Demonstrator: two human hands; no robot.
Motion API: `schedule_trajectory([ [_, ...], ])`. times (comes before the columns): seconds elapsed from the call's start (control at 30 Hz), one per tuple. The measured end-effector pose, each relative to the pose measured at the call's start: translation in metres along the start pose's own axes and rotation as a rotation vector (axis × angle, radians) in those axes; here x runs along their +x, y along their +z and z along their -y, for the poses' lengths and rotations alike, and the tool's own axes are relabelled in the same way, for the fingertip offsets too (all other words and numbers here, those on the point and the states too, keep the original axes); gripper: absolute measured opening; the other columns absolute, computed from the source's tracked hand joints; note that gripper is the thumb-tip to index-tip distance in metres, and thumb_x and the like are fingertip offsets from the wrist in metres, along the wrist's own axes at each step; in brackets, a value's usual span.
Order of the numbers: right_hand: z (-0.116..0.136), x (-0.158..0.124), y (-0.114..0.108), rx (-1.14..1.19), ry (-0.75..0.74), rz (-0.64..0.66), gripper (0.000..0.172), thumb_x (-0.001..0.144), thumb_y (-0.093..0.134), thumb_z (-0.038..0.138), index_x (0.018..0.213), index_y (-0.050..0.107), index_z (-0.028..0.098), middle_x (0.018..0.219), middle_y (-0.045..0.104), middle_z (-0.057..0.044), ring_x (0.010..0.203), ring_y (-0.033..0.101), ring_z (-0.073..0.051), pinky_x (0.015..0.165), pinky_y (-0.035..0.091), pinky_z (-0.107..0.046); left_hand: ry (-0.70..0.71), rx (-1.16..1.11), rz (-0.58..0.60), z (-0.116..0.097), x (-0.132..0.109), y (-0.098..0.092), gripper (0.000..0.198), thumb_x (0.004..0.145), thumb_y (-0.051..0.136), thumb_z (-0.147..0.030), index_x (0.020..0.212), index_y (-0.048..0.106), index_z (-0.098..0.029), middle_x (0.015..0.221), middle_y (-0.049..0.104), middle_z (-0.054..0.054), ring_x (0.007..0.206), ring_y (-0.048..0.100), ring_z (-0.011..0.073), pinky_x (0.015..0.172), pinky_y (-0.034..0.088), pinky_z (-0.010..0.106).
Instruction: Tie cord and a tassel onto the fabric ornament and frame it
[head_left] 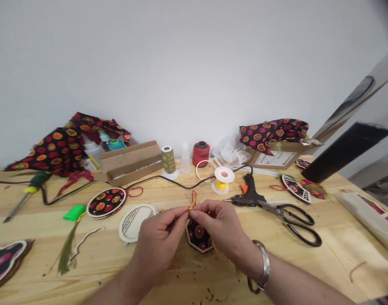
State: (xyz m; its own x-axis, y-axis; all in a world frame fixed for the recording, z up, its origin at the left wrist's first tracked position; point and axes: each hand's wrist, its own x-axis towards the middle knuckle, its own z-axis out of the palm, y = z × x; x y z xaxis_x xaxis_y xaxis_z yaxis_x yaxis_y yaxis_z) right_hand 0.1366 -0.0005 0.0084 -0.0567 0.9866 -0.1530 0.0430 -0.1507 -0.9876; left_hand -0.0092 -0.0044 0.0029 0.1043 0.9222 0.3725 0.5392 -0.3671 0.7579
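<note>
My left hand [162, 235] and my right hand [220, 226] meet at the middle of the table, each with thumb and forefinger pinched on a thin yellow cord [193, 204]. A small red loop [194, 195] shows just beyond the fingertips. Beneath the hands lies an ornament [198, 236] with a pale angular frame and dark patterned fabric, partly hidden by my right hand. Behind them stands a white spool [224, 174] wound with yellow cord. Left of my left hand is a pale round openwork frame [130, 226].
Black-handled scissors [295, 218] and a black glue gun [250, 192] lie to the right. A round fabric ornament [106, 203], green tassel [67, 250] and screwdriver [30, 190] are left. Thread spools [168, 160], cardboard boxes [133, 161] and a black cable [181, 184] are behind.
</note>
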Motion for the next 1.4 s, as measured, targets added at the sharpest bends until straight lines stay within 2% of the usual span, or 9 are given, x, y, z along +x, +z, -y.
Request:
schedule_trajectory([
  [0.23, -0.001, 0.0, 0.0, 0.01, 0.004, -0.003, 0.017, 0.069, 0.064, 0.03, 0.067, 0.067, 0.013, 0.055, 0.059, 0.0, 0.046, 0.046, -0.008, 0.044, 0.037, -0.019, 0.121, 0.068, -0.021, 0.003, -0.001, 0.001, 0.017, 0.08, 0.057, -0.02, 0.088, 0.071, -0.02, 0.079, 0.076, 0.0, 0.065, 0.069, 0.014, 0.06, 0.053, 0.02],
  [0.4, 0.0, 0.0, 0.0, -0.007, 0.005, -0.006, 0.017, 0.07, 0.063, 0.029, 0.066, 0.067, 0.013, 0.054, 0.058, 0.001, 0.046, 0.046, -0.008, 0.045, 0.037, -0.02, 0.255, 0.177, 0.005, 0.007, -0.002, 0.0, 0.018, 0.084, 0.054, -0.019, 0.092, 0.069, -0.019, 0.077, 0.075, 0.001, 0.061, 0.068, 0.0132, 0.057, 0.05, 0.021],
  [0.57, 0.001, 0.001, -0.001, -0.035, -0.002, -0.016, 0.016, 0.07, 0.063, 0.028, 0.065, 0.067, 0.014, 0.052, 0.058, 0.002, 0.046, 0.047, -0.008, 0.045, 0.037, -0.02, 0.388, 0.25, -0.016, 0.008, -0.001, -0.001, 0.017, 0.084, 0.052, -0.016, 0.092, 0.067, -0.017, 0.071, 0.074, 0.002, 0.057, 0.066, 0.0128, 0.055, 0.047, 0.021],
  [0.9, 0.0, 0.001, -0.002, 0.012, 0.026, 0.017, 0.013, 0.069, 0.062, 0.027, 0.063, 0.064, 0.015, 0.047, 0.054, 0.004, 0.043, 0.046, -0.008, 0.044, 0.036, -0.02, 0.467, 0.303, 0.0, 0.009, 0.0, -0.001, 0.02, 0.085, 0.048, -0.015, 0.095, 0.066, -0.016, 0.075, 0.074, 0.004, 0.061, 0.067, 0.0154, 0.057, 0.049, 0.024],
  [1.13, 0.0, 0.001, -0.003, 0.049, 0.021, 0.058, 0.012, 0.068, 0.062, 0.026, 0.064, 0.062, 0.015, 0.049, 0.054, 0.004, 0.043, 0.046, -0.008, 0.044, 0.037, -0.02, 0.37, 0.184, -0.006, 0.008, -0.003, 0.001, 0.019, 0.083, 0.052, -0.016, 0.094, 0.068, -0.017, 0.079, 0.076, 0.005, 0.063, 0.069, 0.0151, 0.059, 0.051, 0.022],
  [1.4, 0.001, 0.001, -0.004, 0.042, 0.028, 0.08, 0.01, 0.069, 0.061, 0.023, 0.065, 0.062, 0.015, 0.052, 0.055, 0.003, 0.045, 0.046, -0.008, 0.045, 0.037, -0.02, -0.049, -0.124, 0.1, -0.004, 0.001, -0.003, 0.018, 0.079, 0.057, -0.019, 0.085, 0.074, -0.021, 0.079, 0.076, 0.0, 0.068, 0.069, 0.015, 0.063, 0.054, 0.019],
])
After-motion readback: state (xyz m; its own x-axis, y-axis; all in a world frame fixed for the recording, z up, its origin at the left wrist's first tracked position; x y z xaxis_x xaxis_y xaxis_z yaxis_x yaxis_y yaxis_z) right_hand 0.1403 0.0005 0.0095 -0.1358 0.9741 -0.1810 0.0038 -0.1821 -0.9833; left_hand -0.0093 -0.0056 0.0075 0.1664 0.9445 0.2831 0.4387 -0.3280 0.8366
